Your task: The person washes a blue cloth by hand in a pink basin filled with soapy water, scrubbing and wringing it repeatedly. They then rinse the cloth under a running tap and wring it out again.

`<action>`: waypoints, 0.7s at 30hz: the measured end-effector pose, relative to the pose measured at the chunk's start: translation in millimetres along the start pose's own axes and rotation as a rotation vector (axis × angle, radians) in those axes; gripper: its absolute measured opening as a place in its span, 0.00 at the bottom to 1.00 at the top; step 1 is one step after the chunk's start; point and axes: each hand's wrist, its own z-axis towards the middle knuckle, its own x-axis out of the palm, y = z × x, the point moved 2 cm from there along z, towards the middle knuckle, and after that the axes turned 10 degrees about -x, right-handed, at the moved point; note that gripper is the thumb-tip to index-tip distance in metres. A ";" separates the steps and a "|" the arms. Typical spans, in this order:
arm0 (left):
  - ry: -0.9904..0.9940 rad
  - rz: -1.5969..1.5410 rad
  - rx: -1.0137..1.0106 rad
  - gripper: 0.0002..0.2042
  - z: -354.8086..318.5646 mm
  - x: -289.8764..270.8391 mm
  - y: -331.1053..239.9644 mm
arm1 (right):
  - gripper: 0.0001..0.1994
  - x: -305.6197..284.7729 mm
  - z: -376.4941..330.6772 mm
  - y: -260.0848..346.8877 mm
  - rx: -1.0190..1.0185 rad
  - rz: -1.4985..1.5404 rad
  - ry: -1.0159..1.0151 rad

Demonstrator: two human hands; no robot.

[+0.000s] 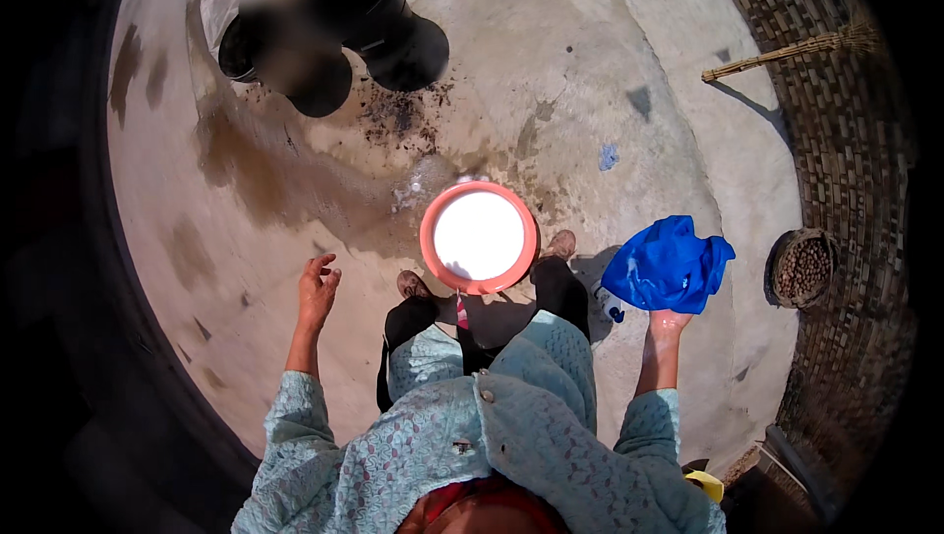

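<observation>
I see a bright blue cloth (669, 264) bunched at my right hand (667, 323). The basin (479, 237) has an orange-red rim and holds something glaring white. My sleeves (295, 416) and tunic are pale turquoise with a lacy floral pattern, over black trousers (560, 288). The concrete floor (590, 62) is sandy beige, blotched with darker brown wet stains. Two black buckets (383, 23) stand at the top. The wall (836, 141) is a mosaic of small brown and grey bricks. A straw-coloured broom (796, 50) leans there, and a small blue scrap (609, 155) lies on the floor.
</observation>
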 end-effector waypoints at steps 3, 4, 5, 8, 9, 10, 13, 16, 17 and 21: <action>0.019 0.108 0.068 0.13 13.8 11.3 -60.4 | 0.27 -6.6 41.2 0.3 -0.005 -0.024 0.152; 0.024 0.137 0.089 0.13 20.0 15.0 -80.0 | 0.27 -2.2 56.8 5.0 0.003 -0.027 0.137; 0.028 0.166 0.109 0.13 25.6 18.6 -100.8 | 0.27 4.5 76.3 11.1 0.013 -0.031 0.123; -0.019 0.259 0.202 0.13 18.3 11.7 -177.3 | 0.29 45.3 97.2 47.1 0.084 -0.131 0.075; -0.053 0.244 0.208 0.13 10.4 8.7 -205.1 | 0.29 53.7 105.6 62.3 0.078 -0.194 0.085; -0.078 0.276 0.204 0.13 5.0 8.1 -218.0 | 0.30 60.9 115.7 75.1 0.071 -0.259 0.098; -0.166 0.403 0.180 0.12 -16.4 -12.2 -226.1 | 0.30 79.4 162.0 105.7 0.127 -0.185 0.169; -0.220 0.406 -0.038 0.12 -22.5 -30.4 -182.6 | 0.27 111.4 206.1 116.6 0.321 0.158 0.240; -0.229 0.432 -0.106 0.12 -23.8 -36.3 -156.0 | 0.26 143.6 202.8 121.8 0.303 0.149 0.189; -0.255 0.427 -0.339 0.12 -22.3 -35.9 -90.2 | 0.24 245.7 205.9 129.5 0.210 0.074 0.230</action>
